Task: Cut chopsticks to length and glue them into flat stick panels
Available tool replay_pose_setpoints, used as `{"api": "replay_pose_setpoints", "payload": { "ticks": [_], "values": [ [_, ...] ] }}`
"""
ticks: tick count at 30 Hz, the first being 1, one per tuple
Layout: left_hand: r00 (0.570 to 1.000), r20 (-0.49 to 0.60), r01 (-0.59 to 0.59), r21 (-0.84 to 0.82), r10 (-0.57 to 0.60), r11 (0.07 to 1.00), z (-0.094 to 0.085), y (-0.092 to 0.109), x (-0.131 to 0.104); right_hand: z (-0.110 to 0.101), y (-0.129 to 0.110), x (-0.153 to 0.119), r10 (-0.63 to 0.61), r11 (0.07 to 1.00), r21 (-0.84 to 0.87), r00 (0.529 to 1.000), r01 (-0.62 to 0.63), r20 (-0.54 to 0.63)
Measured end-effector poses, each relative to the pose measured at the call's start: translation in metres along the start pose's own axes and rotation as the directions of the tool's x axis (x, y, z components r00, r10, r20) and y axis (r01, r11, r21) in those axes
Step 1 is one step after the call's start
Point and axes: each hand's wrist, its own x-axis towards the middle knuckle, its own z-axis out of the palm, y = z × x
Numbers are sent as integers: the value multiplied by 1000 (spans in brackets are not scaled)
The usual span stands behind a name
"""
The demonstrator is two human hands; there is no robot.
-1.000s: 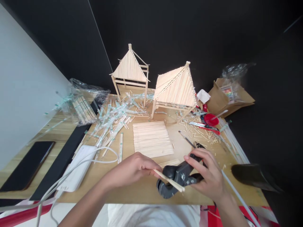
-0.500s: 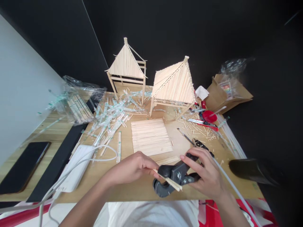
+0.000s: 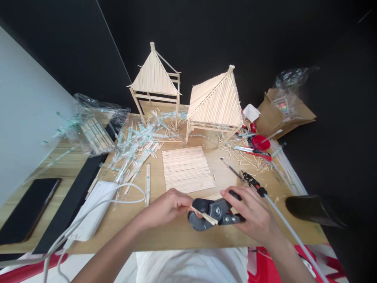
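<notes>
My left hand [image 3: 177, 205] is closed on thin wooden sticks [image 3: 209, 218], whose ends poke out past the cutter's jaws. In my right hand [image 3: 253, 210] are the handles of a black cutter [image 3: 216, 211]; its curved jaws lie around the sticks. Just beyond my hands rests a flat panel of sticks [image 3: 188, 169] laid side by side. Behind it stand two small stick-built frames, a left model house [image 3: 154, 78] and a right model house [image 3: 216, 102], each with a pointed stick roof. A few loose sticks lie partly hidden behind the cutter.
Clear wrappers and sticks [image 3: 138, 145] are heaped at the left, near a white power strip [image 3: 94, 210] and a phone [image 3: 28, 208]. To the right are a glue gun [image 3: 253, 182], a pen [image 3: 232, 169], a red dish [image 3: 260, 143], cut stick pieces and a paper bag [image 3: 279, 114].
My hands have raised the cutter and sticks slightly, away from me. The cutter has turned a little and its handles look closer together. The glue gun shows more fully.
</notes>
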Motion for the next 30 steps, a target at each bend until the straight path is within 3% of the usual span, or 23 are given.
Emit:
{"api": "replay_pose_setpoints", "payload": {
  "ticks": [7,12,16,20,24,27,30],
  "values": [
    [985,92,165,-296,-144,941,14,-21,0,12,0,-11,117,993,-6,989,-117,88],
    [971,137,233,-390,-194,891,30,-32,7,17,3,-21,176,984,-22,978,-174,111],
    [956,165,292,-455,-243,841,34,-37,17,22,8,-25,307,951,-23,936,-308,170],
    [944,197,328,-504,-264,799,29,-34,20,24,9,-22,421,900,-11,864,-435,278],
    [940,187,342,-536,-286,772,25,-29,12,23,2,-10,453,873,12,819,-488,352],
    [936,149,347,-546,-319,762,15,-31,4,24,-2,11,453,874,-26,795,-485,403],
    [930,91,344,-562,-357,752,-9,-39,1,30,2,49,453,883,-90,784,-461,424]
  ]
}}
